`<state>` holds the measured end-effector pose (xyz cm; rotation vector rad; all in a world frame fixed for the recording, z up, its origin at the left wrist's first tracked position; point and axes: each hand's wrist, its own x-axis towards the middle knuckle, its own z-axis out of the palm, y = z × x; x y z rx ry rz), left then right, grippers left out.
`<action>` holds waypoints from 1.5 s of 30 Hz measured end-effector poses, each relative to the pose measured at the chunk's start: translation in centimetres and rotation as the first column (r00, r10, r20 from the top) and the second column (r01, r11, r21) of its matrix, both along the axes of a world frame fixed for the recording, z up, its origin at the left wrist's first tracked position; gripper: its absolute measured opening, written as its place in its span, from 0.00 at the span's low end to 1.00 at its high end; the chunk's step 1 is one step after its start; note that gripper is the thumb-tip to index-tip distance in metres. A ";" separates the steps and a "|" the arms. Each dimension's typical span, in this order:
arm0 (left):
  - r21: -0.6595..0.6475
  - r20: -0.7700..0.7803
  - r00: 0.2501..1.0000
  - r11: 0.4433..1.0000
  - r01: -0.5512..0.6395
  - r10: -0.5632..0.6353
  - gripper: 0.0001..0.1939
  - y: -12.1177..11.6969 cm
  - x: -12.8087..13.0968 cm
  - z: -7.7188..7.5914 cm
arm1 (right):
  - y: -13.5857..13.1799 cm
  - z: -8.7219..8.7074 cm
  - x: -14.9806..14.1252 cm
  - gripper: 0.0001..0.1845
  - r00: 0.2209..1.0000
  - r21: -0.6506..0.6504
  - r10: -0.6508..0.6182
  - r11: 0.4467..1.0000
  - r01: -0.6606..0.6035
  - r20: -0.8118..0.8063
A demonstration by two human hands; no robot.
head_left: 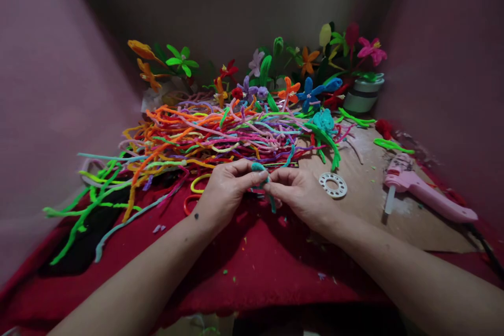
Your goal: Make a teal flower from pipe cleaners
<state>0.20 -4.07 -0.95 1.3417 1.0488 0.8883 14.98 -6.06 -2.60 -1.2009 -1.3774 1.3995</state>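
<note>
A teal pipe cleaner (pixel 272 203) is pinched between the fingertips of both hands above the red cloth. It curls over at the top, and its loose end hangs down below the fingers. My left hand (pixel 228 184) is closed on it from the left, thumb against forefinger. From the right, my right hand (pixel 296 191) pinches it close to the left fingertips. Part of the pipe cleaner is hidden behind the fingers. Just left of my left hand are yellow and red scissor handles (pixel 193 194), partly covered by the hand.
Behind the hands lies a large heap of coloured pipe cleaners (pixel 220 134). Pipe-cleaner flowers (pixel 309 93) stand along the back, with a jar (pixel 364 93) at right. A pink glue gun (pixel 429 191) and a white ring disc (pixel 333 185) rest on cardboard (pixel 362 226).
</note>
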 end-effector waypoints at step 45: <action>0.462 -0.436 0.894 0.878 0.123 0.104 0.10 -0.3 0.2 -0.3 | 0.6 -1.0 0.4 0.15 0.949 -0.108 -0.152 0.986 0.127 -0.278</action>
